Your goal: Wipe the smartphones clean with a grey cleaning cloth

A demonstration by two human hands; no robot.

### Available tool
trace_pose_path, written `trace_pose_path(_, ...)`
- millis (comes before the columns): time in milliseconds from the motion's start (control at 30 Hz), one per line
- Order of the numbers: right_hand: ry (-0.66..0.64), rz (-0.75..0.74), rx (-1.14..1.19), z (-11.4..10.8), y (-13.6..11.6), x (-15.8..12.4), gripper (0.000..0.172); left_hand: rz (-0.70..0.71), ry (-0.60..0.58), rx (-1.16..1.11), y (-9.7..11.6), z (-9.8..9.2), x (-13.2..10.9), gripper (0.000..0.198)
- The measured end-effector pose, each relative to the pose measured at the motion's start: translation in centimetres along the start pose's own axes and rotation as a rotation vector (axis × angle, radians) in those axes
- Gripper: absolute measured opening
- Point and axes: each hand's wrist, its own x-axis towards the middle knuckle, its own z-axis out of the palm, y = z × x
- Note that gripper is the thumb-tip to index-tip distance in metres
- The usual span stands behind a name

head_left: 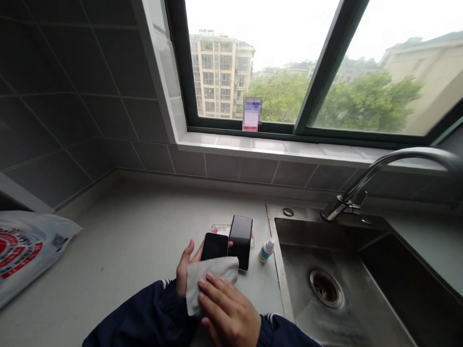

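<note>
My left hand [183,265] holds a black smartphone [214,247] from beneath, its dark screen facing up. Over the phone's lower part lies a light grey cloth [213,269]. My right hand [230,312] presses on that cloth, fingers close together and laid across it. Just beyond, a second black phone [240,234] lies on the counter, partly over a clear phone case [221,227]. To the right of it stands a small white-capped bottle [267,250] with a blue and yellow label. The lower end of the held phone is hidden by the cloth.
A steel sink [283,276] with a chrome faucet [352,190] is on the right. At the left edge lies a white plastic bag [19,252] with red print on the white counter [130,241]. A window sill [270,144] runs along the back.
</note>
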Motion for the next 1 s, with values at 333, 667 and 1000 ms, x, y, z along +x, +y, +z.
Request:
trace_pose_path(333, 0.032, -0.065, -0.114, 1.4, -0.1, -0.1, 0.047, 0.133, 0.149, 0.069, -0.2, 1.1, -0.4, 0.066)
trace_pose_path(667, 0.16, -0.075, 0.001, -0.1, -0.2, 0.3, 0.022, 0.138, 0.147, 0.049, -0.2, 1.2, -0.8, 0.068)
trace_pose_path(1000, 0.206, -0.055, -0.004, -0.3, -0.2, 0.7, 0.022, 0.128, 0.18, 0.073, -1.2, 1.2, -1.1, 0.072)
